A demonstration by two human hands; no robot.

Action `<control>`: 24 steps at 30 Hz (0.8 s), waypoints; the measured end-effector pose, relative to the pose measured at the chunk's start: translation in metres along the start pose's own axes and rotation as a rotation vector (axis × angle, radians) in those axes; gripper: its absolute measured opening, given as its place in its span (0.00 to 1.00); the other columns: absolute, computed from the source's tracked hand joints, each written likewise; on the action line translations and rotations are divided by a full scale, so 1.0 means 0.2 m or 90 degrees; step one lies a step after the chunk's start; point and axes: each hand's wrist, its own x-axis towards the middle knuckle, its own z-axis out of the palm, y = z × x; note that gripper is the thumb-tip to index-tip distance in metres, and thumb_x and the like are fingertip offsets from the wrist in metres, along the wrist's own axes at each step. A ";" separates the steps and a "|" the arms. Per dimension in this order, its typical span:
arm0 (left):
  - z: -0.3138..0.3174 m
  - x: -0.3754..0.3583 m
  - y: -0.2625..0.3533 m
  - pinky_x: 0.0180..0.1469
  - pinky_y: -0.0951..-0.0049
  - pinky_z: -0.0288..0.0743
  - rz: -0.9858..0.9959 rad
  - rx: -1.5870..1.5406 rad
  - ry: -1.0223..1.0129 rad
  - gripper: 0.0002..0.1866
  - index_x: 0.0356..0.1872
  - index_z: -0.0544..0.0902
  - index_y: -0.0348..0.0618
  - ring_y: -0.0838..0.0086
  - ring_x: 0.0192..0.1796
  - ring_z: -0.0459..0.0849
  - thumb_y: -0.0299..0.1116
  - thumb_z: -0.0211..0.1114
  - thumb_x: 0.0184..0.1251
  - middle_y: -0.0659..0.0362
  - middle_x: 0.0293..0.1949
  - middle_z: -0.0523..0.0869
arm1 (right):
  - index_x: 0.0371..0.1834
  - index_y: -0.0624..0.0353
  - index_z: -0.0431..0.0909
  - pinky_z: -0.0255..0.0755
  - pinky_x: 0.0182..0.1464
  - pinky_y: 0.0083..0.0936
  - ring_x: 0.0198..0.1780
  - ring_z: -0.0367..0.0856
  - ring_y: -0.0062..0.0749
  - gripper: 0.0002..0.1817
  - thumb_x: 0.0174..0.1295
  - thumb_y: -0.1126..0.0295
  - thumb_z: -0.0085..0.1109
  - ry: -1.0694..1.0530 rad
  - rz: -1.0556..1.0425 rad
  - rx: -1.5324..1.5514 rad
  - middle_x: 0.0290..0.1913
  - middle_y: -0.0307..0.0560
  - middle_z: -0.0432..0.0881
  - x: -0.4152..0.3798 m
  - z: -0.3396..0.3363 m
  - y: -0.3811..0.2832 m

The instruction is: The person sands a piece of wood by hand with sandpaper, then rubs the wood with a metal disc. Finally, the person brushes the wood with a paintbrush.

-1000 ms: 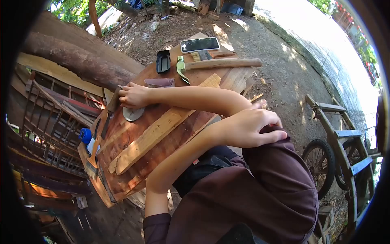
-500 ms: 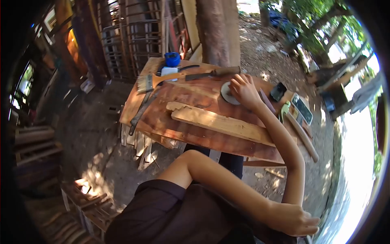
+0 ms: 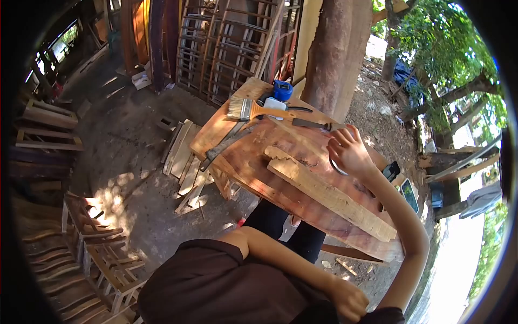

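My right hand (image 3: 349, 151) is over the far right part of the wooden table (image 3: 253, 175), its fingers curled onto a round grey disc (image 3: 338, 165). Only a curved edge of the disc shows. Just beyond the fingers lies the dark handle (image 3: 339, 127) of a tool. A long pale wooden piece (image 3: 329, 194) with a rough end lies across the table, left of my right forearm. My left hand (image 3: 349, 300) is low near my body, away from the table, closed with nothing visible in it.
On the table's far left are a brush (image 3: 245, 109), a blue tape measure (image 3: 282, 90), a white block (image 3: 275, 107) and a dark metal bar (image 3: 221, 146). Phones lie at right (image 3: 409, 195). Wood offcuts (image 3: 186, 162) and chair frames (image 3: 110, 270) stand at left.
The view has turned, so the table appears tilted and farther right. My right hand now covers more of the disc. The fingers of my left hand are more tightly curled.
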 end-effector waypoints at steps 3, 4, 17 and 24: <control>-0.13 0.04 0.00 0.32 0.68 0.72 0.089 0.066 0.050 0.17 0.21 0.67 0.47 0.68 0.27 0.77 0.29 0.60 0.73 0.60 0.26 0.71 | 0.44 0.57 0.82 0.67 0.65 0.45 0.59 0.75 0.39 0.10 0.61 0.68 0.64 -0.015 -0.077 -0.059 0.50 0.47 0.77 0.16 0.02 -0.03; -0.14 -0.02 -0.02 0.33 0.68 0.72 0.086 0.106 0.047 0.18 0.22 0.68 0.47 0.69 0.27 0.77 0.32 0.60 0.76 0.62 0.25 0.71 | 0.48 0.58 0.80 0.67 0.66 0.44 0.60 0.75 0.40 0.13 0.63 0.67 0.63 -0.021 -0.045 -0.017 0.51 0.47 0.77 0.23 0.08 -0.02; -1.44 -0.29 0.35 0.76 0.53 0.61 -0.688 0.653 0.100 0.58 0.75 0.63 0.40 0.52 0.74 0.67 0.53 0.86 0.45 0.48 0.71 0.70 | 0.59 0.58 0.74 0.71 0.64 0.55 0.65 0.77 0.57 0.23 0.67 0.57 0.64 -0.106 0.190 0.206 0.61 0.58 0.79 0.62 0.60 -0.01; -1.48 -0.40 0.36 0.80 0.52 0.57 -0.768 0.629 0.129 0.73 0.81 0.51 0.45 0.55 0.81 0.56 0.38 0.92 0.31 0.49 0.81 0.54 | 0.46 0.65 0.79 0.82 0.43 0.37 0.40 0.90 0.39 0.13 0.71 0.65 0.63 0.107 0.156 0.385 0.39 0.52 0.87 0.59 0.37 -0.04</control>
